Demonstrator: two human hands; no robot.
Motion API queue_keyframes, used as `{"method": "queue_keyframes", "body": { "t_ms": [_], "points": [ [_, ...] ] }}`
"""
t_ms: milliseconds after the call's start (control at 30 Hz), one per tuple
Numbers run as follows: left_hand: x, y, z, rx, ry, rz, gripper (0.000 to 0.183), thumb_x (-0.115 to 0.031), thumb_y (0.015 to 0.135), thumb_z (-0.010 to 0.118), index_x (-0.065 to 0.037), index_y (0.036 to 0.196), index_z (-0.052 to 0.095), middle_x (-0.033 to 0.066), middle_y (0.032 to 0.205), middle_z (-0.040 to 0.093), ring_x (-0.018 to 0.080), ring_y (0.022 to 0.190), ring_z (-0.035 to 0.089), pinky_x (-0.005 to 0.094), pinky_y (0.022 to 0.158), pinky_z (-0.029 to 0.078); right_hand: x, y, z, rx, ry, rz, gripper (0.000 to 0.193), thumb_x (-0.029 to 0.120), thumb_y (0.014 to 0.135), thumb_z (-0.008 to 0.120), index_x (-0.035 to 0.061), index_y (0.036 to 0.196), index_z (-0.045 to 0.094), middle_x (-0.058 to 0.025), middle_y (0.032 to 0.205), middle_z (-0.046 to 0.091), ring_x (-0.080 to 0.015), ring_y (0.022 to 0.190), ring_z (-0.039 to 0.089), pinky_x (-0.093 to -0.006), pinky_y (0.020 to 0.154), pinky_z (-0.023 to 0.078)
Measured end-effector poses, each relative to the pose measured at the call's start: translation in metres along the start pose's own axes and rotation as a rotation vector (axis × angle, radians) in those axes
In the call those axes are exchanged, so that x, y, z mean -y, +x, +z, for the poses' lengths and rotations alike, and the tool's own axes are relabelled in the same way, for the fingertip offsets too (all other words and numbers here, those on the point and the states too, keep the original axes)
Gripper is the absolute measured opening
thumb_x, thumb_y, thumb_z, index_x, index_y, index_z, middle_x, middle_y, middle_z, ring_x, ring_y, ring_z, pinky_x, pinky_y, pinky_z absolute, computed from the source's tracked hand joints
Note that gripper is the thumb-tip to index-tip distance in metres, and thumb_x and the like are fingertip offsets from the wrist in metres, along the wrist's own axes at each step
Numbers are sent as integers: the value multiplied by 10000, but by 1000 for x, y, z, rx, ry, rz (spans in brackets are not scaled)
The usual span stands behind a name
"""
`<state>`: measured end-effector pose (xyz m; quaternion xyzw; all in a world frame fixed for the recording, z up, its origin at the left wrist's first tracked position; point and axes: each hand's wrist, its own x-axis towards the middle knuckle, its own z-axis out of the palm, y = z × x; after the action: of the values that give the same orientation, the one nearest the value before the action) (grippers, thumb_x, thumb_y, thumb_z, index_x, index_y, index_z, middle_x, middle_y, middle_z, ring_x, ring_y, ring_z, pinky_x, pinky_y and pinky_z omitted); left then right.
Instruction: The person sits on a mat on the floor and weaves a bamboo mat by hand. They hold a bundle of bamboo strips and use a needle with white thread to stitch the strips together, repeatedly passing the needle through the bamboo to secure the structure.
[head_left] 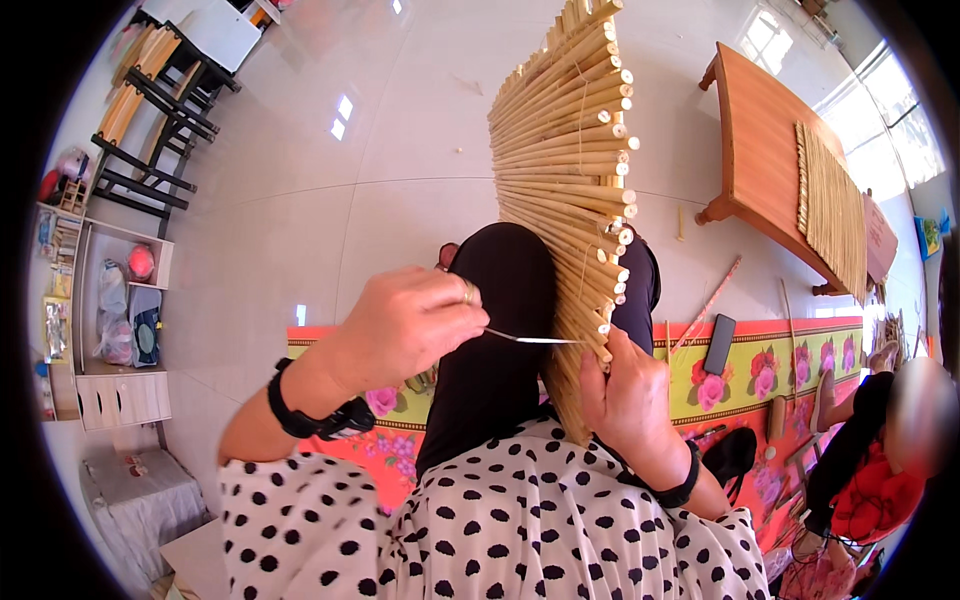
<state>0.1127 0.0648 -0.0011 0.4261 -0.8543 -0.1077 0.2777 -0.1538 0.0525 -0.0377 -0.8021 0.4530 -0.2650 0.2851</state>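
Note:
A fan-shaped panel of bound bamboo sticks stands upright over my raised knee in black trousers. My right hand grips the panel's lower edge from the right. My left hand, with a ring and a black wrist strap, pinches a thin metal needle. The needle points right, its tip at the stick ends near the panel's lower edge. A thin binding string runs down the panel's face.
A floral mat lies on the tiled floor, with a dark phone and loose sticks on it. A low wooden table at right carries another stick mat. A person in red sits at far right. Shelves stand at left.

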Motion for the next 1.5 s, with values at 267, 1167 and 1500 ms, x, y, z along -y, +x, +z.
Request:
{"method": "queue_keyframes", "body": {
  "t_ms": [267,1167,1500],
  "points": [
    [-8,-1,43,-364,-1062,-161,127,-132,905,702,-40,920,616,210,1056,698,239,898,702,328,763,560,4,-2,1,-43,-32,7,271,119,883,627,-77,1060,566,-215,724,620,-392,595,626,-439,517,506],
    [-30,-13,52,-265,-494,-693,405,-27,766,795,-66,1147,662,-77,626,377,55,561,382,219,536,366,-3,-8,5,-57,60,20,392,147,816,709,-72,1111,572,-205,902,605,-372,657,638,-409,559,539],
    [-25,5,72,-32,-706,-477,44,20,829,692,3,834,652,45,730,526,133,621,486,266,567,391,-18,-17,-7,50,274,11,603,165,764,762,-47,1269,510,-210,1059,593,-385,763,657,-409,650,565]
  ]
}}
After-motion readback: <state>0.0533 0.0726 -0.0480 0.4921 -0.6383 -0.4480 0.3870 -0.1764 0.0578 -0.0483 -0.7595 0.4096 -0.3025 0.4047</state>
